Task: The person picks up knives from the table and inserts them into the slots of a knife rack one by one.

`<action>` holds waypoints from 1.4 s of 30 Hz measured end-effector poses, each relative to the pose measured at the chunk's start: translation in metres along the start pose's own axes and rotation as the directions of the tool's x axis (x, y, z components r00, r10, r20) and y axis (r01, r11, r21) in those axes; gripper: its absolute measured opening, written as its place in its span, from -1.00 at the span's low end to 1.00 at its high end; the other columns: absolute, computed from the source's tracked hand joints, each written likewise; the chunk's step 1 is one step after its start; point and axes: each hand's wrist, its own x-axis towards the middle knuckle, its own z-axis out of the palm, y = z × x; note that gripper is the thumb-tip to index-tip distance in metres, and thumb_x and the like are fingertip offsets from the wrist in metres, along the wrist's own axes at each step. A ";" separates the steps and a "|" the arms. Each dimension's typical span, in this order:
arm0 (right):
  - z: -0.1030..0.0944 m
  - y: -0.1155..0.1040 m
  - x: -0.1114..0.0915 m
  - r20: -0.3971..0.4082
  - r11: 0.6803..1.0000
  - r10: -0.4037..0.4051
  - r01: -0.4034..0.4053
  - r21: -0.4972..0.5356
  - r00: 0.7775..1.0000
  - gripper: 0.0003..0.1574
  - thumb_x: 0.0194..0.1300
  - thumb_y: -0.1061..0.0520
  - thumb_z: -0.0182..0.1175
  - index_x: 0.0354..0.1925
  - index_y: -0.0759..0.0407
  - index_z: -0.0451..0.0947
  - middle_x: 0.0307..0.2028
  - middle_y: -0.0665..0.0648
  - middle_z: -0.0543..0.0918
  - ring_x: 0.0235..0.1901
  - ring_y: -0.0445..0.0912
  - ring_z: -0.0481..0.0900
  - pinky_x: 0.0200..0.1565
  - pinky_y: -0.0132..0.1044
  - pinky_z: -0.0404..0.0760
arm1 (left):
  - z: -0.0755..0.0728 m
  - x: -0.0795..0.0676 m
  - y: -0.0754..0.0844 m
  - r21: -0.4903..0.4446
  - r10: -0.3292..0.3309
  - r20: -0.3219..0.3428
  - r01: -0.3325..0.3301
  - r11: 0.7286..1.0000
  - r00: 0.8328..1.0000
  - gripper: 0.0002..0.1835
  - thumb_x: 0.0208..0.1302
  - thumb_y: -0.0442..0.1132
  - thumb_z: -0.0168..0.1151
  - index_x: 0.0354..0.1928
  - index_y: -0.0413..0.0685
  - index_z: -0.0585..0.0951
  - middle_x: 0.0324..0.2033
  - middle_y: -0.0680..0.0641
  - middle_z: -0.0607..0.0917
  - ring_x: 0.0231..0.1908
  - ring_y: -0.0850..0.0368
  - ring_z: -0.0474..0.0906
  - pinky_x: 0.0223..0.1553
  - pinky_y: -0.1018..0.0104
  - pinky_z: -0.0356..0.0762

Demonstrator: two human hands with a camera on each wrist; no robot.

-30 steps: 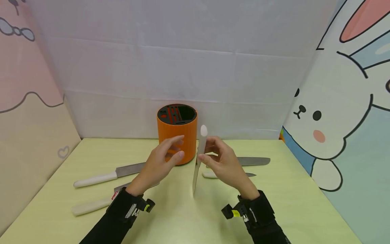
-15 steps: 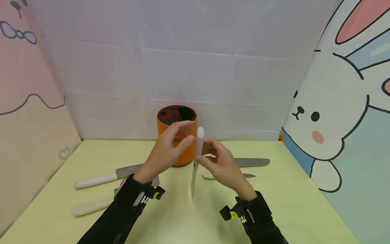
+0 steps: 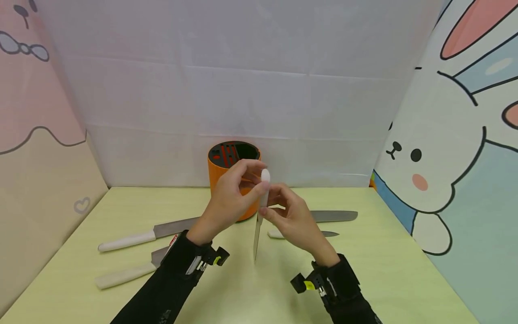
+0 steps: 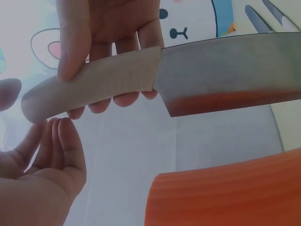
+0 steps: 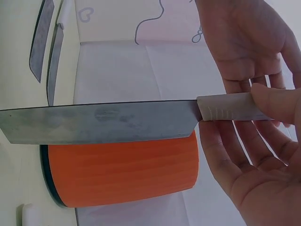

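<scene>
The right hand pinches a white-handled knife between thumb and fingers, holding it upright, blade down, over the middle of the desk, on the near side of the orange block. The left hand, loosely bent with its thumb apart, is at the knife's upper end, contact unclear. Two knives lie left, two others right.

The pale-green table is seen from the head, forward and down. Up close, from opposite sides, the white-handled metal knife is shown in both wrist views, stretched across the frame.
</scene>
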 end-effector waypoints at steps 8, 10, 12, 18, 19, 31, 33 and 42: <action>0.001 0.002 -0.001 -0.001 1.000 0.001 -0.001 -0.006 1.000 -0.52 0.26 0.41 0.18 0.13 0.24 0.37 -0.10 0.26 0.50 -0.13 0.12 0.51 -0.10 -0.19 0.63 | 0.004 -0.002 -0.002 -0.031 0.000 -0.042 -0.002 1.000 0.999 -0.68 0.25 -0.36 0.27 0.04 -0.18 0.48 -0.22 -0.12 0.59 -0.21 0.11 0.52 -0.10 0.14 0.58; 0.002 0.002 -0.002 -0.002 1.000 0.002 -0.002 -0.013 1.000 -0.53 0.26 0.41 0.19 0.12 0.24 0.37 -0.10 0.25 0.51 -0.14 0.12 0.51 -0.10 -0.17 0.63 | 0.005 -0.003 -0.002 -0.036 -0.005 -0.044 0.003 0.999 0.999 -0.67 0.24 -0.36 0.27 0.04 -0.19 0.48 -0.22 -0.12 0.59 -0.21 0.10 0.52 -0.10 0.15 0.58; 0.002 0.002 -0.002 -0.003 1.000 0.002 -0.003 -0.019 1.000 -0.54 0.26 0.40 0.19 0.11 0.23 0.38 -0.10 0.23 0.51 -0.13 0.11 0.52 -0.09 -0.14 0.63 | 0.005 -0.004 -0.003 -0.042 -0.012 -0.043 0.010 0.999 0.999 -0.65 0.24 -0.37 0.28 0.05 -0.21 0.47 -0.22 -0.12 0.59 -0.21 0.09 0.52 -0.10 0.14 0.58; 0.003 0.003 -0.003 0.002 1.000 0.007 -0.007 -0.027 1.000 -0.56 0.27 0.39 0.19 0.10 0.21 0.38 -0.09 0.13 0.51 -0.11 0.09 0.52 -0.07 -0.14 0.62 | 0.006 -0.008 -0.003 -0.055 -0.050 -0.036 0.048 0.997 0.998 -0.64 0.23 -0.35 0.30 0.04 -0.25 0.47 -0.21 -0.11 0.59 -0.20 0.10 0.53 -0.08 0.12 0.58; 0.003 0.003 -0.003 0.003 1.000 0.007 -0.007 -0.024 1.000 -0.56 0.27 0.39 0.19 0.10 0.21 0.39 -0.08 0.13 0.51 -0.10 0.09 0.52 -0.07 -0.15 0.62 | 0.006 -0.008 -0.003 -0.057 -0.057 -0.034 0.055 0.997 0.998 -0.64 0.23 -0.34 0.30 0.04 -0.25 0.47 -0.20 -0.10 0.59 -0.19 0.10 0.53 -0.07 0.12 0.58; 0.006 0.004 -0.004 0.012 1.000 -0.004 0.004 -0.012 1.000 -0.59 0.27 0.40 0.18 0.06 0.22 0.39 -0.07 0.13 0.50 -0.07 0.11 0.52 -0.05 -0.14 0.61 | 0.006 -0.013 -0.007 -0.048 -0.045 -0.027 0.043 0.998 0.999 -0.65 0.21 -0.35 0.31 0.01 -0.26 0.48 -0.20 -0.09 0.59 -0.19 0.10 0.53 -0.05 0.13 0.57; 0.006 0.004 -0.004 0.011 1.000 -0.004 0.004 -0.020 1.000 -0.59 0.27 0.39 0.19 0.06 0.22 0.40 -0.08 0.13 0.51 -0.08 0.10 0.52 -0.06 -0.14 0.62 | 0.006 -0.014 -0.006 -0.045 -0.036 -0.038 0.035 0.998 0.999 -0.66 0.21 -0.36 0.31 0.00 -0.25 0.48 -0.21 -0.10 0.59 -0.20 0.10 0.53 -0.06 0.13 0.57; 0.006 0.004 -0.004 0.003 0.999 0.001 -0.001 -0.053 1.000 -0.56 0.28 0.37 0.19 0.11 0.22 0.40 -0.07 0.12 0.52 -0.07 0.08 0.53 -0.06 -0.20 0.61 | 0.005 -0.014 -0.005 -0.023 -0.004 -0.074 0.002 1.000 0.997 -0.67 0.18 -0.38 0.33 -0.03 -0.26 0.50 -0.23 -0.11 0.60 -0.22 0.09 0.55 -0.08 0.12 0.58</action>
